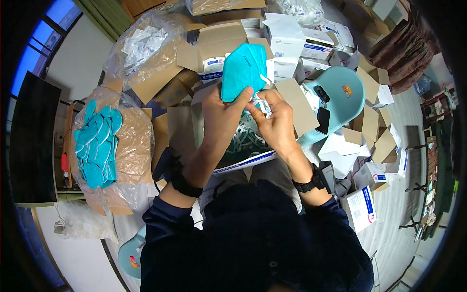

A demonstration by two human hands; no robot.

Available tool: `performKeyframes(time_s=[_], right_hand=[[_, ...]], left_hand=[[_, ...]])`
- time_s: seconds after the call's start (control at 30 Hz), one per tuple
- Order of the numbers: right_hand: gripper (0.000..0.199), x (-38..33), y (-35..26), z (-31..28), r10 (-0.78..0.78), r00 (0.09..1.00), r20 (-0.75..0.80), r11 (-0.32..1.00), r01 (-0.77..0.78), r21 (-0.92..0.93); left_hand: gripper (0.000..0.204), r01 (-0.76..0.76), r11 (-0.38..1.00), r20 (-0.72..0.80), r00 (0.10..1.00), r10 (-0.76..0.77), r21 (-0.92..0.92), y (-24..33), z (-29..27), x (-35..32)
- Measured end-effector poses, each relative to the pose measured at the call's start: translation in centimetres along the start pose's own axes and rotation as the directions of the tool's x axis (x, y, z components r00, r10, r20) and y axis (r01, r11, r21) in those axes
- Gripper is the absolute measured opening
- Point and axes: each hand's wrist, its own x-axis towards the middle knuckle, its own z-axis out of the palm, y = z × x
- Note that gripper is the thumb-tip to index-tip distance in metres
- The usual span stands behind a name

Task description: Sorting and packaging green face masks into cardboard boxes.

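**Teal mask held up between both hands, straps pinched at its lower edge**

The left hand [221, 109] is grasping the teal mask [245, 73] near its lower edge, thumb on the near face, apparently to steady the body while leaving the straps free. The mask is standing raised just beyond the fingers, tilted, its broad face showing. The right hand [276, 117] is pinching the white straps [262, 104] just beside the left thumb; the fingers are closing over them, so the exact hold cannot be told.

Directly below both hands, a carton [245, 163] is sitting before the body with flaps spreading, presumably so that its contents are staying within reach. More straps and teal material [243, 138] are lying inside in a tangle. Whether the carton is resting on the lap cannot be told.

Well to the left of the left hand, a mask pile [97, 146] is lying on a plastic liner [134, 146], probably to keep the stock together and off the cardboard. To the right of the right hand, a pale blue chair [348, 92] is serving as a perch for a dark device [323, 120], seemingly for easy access. Dark wrist bands are encircling both wrists, leaving the fingers bare.
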Motion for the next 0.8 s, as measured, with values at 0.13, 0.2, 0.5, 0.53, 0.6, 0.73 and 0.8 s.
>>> performKeyframes(time_s=[0.13,0.2,0.5,0.53,0.6,0.73,0.8], right_hand=[[0.011,-0.5,-0.9,-1.2,0.233,0.933,0.275,0.851,-0.333,0.406],[0.008,-0.6,-0.9,-1.2,0.263,0.934,0.243,0.826,-0.348,0.443],[0.018,0.0,-2.0,-1.7,0.227,0.905,0.360,0.877,-0.350,0.329],[0.017,0.0,-2.0,-1.7,0.222,0.898,0.380,0.890,-0.346,0.296],[0.012,-0.2,-1.2,-1.3,0.136,0.945,0.298,0.905,-0.241,0.352],[0.013,-0.3,-1.5,-1.7,0.331,0.857,0.395,0.654,-0.510,0.558],[0.013,-0.4,-1.4,-1.7,0.360,0.816,0.452,0.466,-0.577,0.670]], left_hand=[[0.017,-0.012,0.992,0.044,0.999,0.006,0.129,0.8,-0.8,-0.4],[0.015,-0.089,0.971,0.044,0.996,0.081,0.223,0.6,-1.2,-0.4],[0.015,-0.110,0.924,0.102,0.992,0.078,0.366,1.3,-1.3,-1.5],[0.015,-0.081,0.921,0.137,0.990,0.030,0.381,1.4,-1.6,-1.5],[0.016,-0.023,0.911,0.204,0.977,-0.068,0.413,1.6,-2.4,-1.4],[0.019,-0.182,0.930,0.263,0.960,0.098,0.321,1.0,-2.8,-1.8],[0.022,-0.177,0.940,0.274,0.957,0.096,0.291,0.7,-3.1,-2.3]])
